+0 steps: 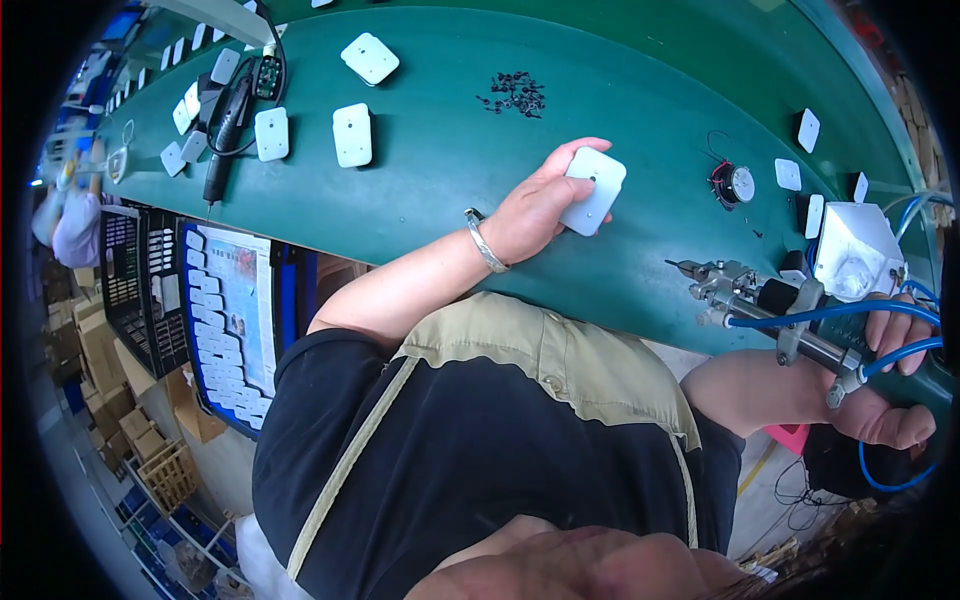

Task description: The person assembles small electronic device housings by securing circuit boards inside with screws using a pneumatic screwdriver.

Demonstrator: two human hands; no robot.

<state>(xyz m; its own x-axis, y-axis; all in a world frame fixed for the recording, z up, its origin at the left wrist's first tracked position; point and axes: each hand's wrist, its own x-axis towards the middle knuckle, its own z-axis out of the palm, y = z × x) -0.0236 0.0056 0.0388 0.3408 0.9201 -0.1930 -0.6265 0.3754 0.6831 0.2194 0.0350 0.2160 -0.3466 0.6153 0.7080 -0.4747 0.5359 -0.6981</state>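
Note:
My left hand point(540, 205) is closed on a flat white rounded-rectangle casing point(597, 192) above the green table, thumb across its face. At the far right, beside a metal pneumatic fixture point(775, 300) with blue air tubes, is my right hand point(885, 405). Its thumb and fingers are apart on either side of a blue tube, with no held part showing. The fixture hides some of that hand. A small round speaker point(738, 184) with thin wires lies on the table left of several more casings.
Beyond my left hand lies a pile of small black screws point(517, 95). Several white casings point(352, 135) and a black electric screwdriver point(232, 135) are on the left. A blue-framed tray point(235, 330) of white parts and a black crate point(145, 290) stand below the table's left edge.

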